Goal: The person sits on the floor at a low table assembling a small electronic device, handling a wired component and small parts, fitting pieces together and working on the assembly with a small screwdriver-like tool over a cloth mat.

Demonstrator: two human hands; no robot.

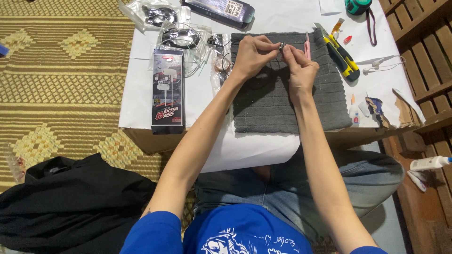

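Note:
Both my hands meet above a dark grey cloth mat on a low white-covered table. My left hand and my right hand pinch a small dark and silver earbud piece between their fingertips. A thin black wire trails from it onto the mat. A pink tool lies on the mat just right of my right hand.
A boxed pair of white earphones lies left of the mat, with plastic bags of black earphones behind it. A yellow and black utility knife, white earphones and a small glue bottle lie to the right. Black cloth rests on the woven floor mat.

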